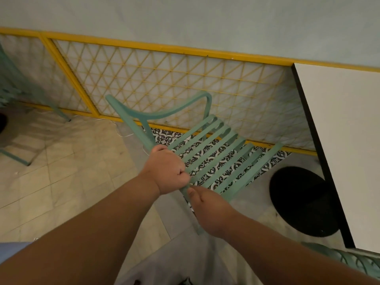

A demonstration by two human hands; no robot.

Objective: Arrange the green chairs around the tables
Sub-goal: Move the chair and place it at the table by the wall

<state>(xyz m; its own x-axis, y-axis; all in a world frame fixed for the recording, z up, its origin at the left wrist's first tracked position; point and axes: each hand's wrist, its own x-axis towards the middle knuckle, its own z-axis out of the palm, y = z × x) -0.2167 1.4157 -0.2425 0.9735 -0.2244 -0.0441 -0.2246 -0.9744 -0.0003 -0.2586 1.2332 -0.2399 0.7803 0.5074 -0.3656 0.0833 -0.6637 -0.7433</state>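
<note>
Two bare forearms reach in from the near edge toward the middle of the view; the left hand is a closed fist clamped on the top rail of a green chair, knuckles up, thumb tucked against the fingers; the right hand lies just nearer along the same rail, its fingers wrapped over the bar and the fingertips touching it, so both hands grip the chair's back side by side; the chair has a slatted seat whose pale green bars run away toward the far right, and a curved armrest sweeps up on the far left of the seat; through the gaps between the slats a strip of black-and-white patterned tile shows on the floor; the chair stands just left of a white table with a dark edge, which fills the right side; the table's round black base sits on the floor near the chair's right corner, apart from it; beyond the chair a yellow lattice panel runs along the foot of a pale wall; at the far left, parts of another green chair are blurred; a further bit of green metalwork shows at the near right corner, beside the table's near end; beige floor tiles cover the left.
</note>
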